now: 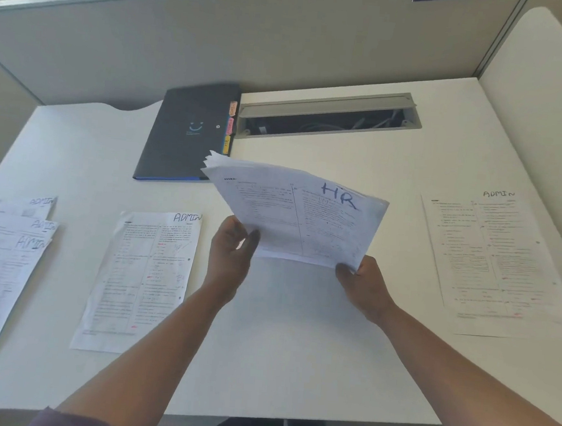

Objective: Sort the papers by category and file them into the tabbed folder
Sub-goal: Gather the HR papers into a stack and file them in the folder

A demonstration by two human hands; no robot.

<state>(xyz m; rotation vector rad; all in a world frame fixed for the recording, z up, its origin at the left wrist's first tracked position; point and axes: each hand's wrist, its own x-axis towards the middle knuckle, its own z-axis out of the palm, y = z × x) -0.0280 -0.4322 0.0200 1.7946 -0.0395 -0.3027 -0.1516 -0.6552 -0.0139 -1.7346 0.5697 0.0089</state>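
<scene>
A stack of several printed sheets (pixel 300 211), the top one marked "HR" in blue, is held above the middle of the white desk (pixel 296 348). My left hand (pixel 230 259) grips its lower left edge and my right hand (pixel 359 284) pinches its lower right corner. The dark tabbed folder (pixel 188 131) lies closed at the back of the desk, its coloured tabs (pixel 230 126) along the right edge. An "ADMIN" sheet (pixel 143 279) lies left of centre, another "ADMIN" sheet (pixel 498 260) at the right, and a small pile of "ADMIN" sheets (pixel 3 265) at the far left.
An open cable tray (pixel 327 119) with a raised grey lid is set into the desk right of the folder. Grey partition walls (pixel 252 42) close off the back and a white panel (pixel 547 99) the right side. The desk's front edge runs just above my lap.
</scene>
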